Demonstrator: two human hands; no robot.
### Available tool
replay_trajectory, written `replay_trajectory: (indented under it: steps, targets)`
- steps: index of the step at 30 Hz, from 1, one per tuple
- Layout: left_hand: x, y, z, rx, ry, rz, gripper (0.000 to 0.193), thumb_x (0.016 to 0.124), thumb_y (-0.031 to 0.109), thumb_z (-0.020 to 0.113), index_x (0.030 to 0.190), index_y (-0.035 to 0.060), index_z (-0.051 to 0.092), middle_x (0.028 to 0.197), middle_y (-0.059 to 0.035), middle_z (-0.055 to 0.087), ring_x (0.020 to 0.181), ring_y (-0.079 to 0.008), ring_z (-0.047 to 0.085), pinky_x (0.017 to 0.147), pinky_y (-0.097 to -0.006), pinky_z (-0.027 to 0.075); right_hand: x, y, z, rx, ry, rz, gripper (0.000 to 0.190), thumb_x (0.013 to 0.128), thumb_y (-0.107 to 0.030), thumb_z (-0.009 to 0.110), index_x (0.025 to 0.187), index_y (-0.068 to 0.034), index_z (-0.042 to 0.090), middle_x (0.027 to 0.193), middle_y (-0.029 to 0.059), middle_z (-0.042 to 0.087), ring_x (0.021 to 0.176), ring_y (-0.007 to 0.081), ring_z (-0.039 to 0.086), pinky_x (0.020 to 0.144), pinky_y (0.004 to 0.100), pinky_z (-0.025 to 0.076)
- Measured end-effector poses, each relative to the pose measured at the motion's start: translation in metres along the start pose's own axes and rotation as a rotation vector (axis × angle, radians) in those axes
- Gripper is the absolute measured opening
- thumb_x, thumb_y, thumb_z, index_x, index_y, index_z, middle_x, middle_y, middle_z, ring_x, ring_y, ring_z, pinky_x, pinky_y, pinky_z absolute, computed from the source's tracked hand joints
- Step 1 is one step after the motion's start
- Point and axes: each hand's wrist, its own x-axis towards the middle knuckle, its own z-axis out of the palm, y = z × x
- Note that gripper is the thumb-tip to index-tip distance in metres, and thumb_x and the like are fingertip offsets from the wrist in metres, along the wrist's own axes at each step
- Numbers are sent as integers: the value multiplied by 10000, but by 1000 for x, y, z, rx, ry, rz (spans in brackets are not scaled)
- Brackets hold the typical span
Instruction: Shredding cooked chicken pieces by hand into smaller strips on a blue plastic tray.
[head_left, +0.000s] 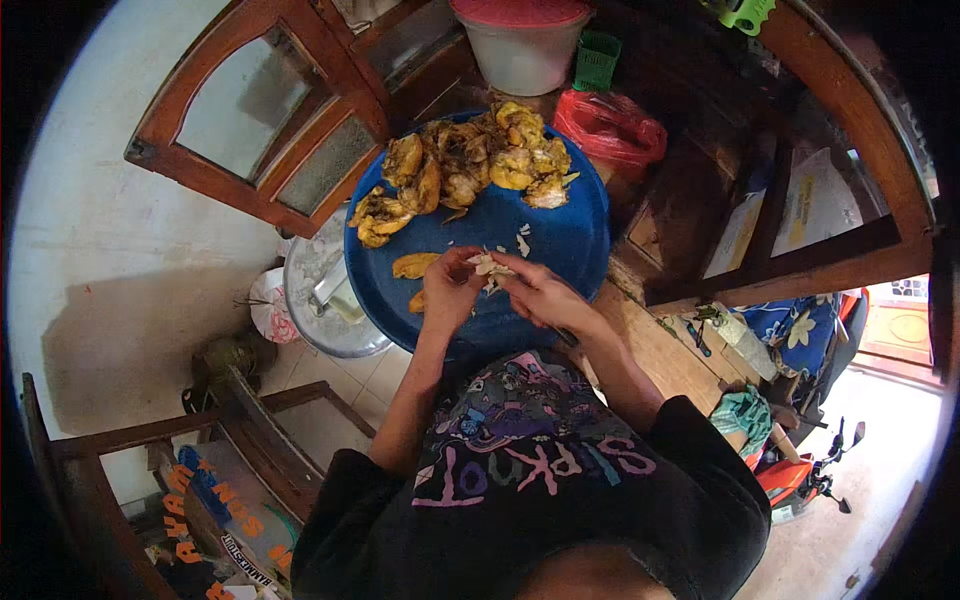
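Note:
A large blue round tray (551, 232) lies before me, with several pieces of browned yellow chicken (457, 161) heaped along its far side. Over its near half, my left hand (452, 289) and my right hand (546, 294) meet at a pale piece of shredded meat (489, 267), pinched between the fingers of both. A dark handle end (568, 337) sticks out below my right palm; the rest of that tool is hidden. Two yellow-skinned pieces (414, 265) rest left of my left hand. White meat shreds (523, 238) are scattered just beyond my fingers.
A red plastic bag (609, 129), a green basket (598, 60) and a lidded white bucket (523, 56) stand past the tray. Left and lower is a round metal tray (304, 259) with an object on it. Wood-framed glass panels (255, 112) flank both sides; a motorbike (795, 480) is at right.

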Motion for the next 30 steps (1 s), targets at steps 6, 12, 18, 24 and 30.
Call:
replay_trajectory:
  steps: [6,12,18,24,30]
  targets:
    - [0,2,1,-49,1,8,203,834,1,660,1033,-20,623,878,-75,673,745,-122,640,683,-253,529,11,11,-9,-55,170,-29,357,974,-261,494,1316,-163,523,597,-15,477,479,88,464,419,270,363]
    - [-1,6,2,-53,28,19,237,812,-18,672,1046,-11,635,888,-69,676,753,-123,643,691,-255,524,1,-5,-12,-53,-25,87,335,971,-215,480,1290,-129,536,677,43,571,543,142,528,499,300,430]
    - [0,3,4,31,38,67,235,798,-25,683,1029,-10,635,907,-64,677,799,-133,647,710,-253,523,16,28,-5,-148,191,-162,368,987,-281,493,1342,-185,504,590,-39,441,481,63,424,417,244,353]
    - [4,-3,1,-40,50,44,220,801,-29,656,1018,-3,633,915,-65,664,854,-116,629,715,-259,537,1,6,-12,9,108,56,380,997,-267,470,1370,-194,481,581,-32,434,468,66,419,423,243,360]
    - [4,-4,4,1,9,130,189,804,-30,649,991,-5,642,919,-63,661,852,-114,629,710,-256,530,11,26,-2,-120,130,-155,335,997,-253,477,1324,-190,510,563,-43,428,449,56,414,392,233,319]
